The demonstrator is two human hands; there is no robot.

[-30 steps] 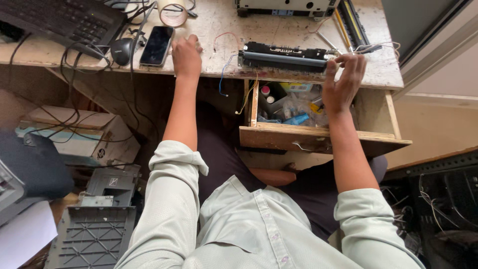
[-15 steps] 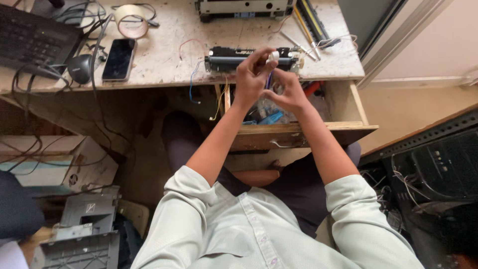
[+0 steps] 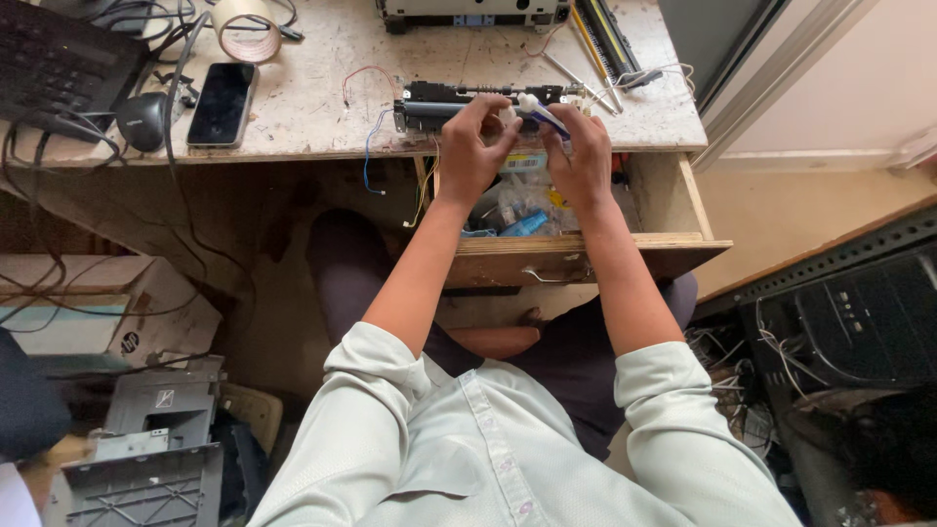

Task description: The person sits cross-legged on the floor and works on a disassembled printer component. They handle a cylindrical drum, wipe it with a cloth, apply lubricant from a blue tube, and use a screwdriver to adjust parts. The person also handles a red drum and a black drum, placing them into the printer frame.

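The left hand (image 3: 475,146) is curling its fingers around a small white part, pinching it just above the open drawer (image 3: 586,256). Beside it, the right hand (image 3: 582,156) is gripping a slim white and blue tube (image 3: 540,112), its tip pointing up and left toward the other hand. The tube is hovering at the front edge of the table (image 3: 312,117), right before a long black printer assembly (image 3: 429,101) with loose red and blue wires trailing off it. The wooden drawer below is holding a jumble of small packets and blue items, too cluttered to count. One phone (image 3: 222,102), one mouse (image 3: 143,119) and one tape roll (image 3: 246,20) are lying to the left.
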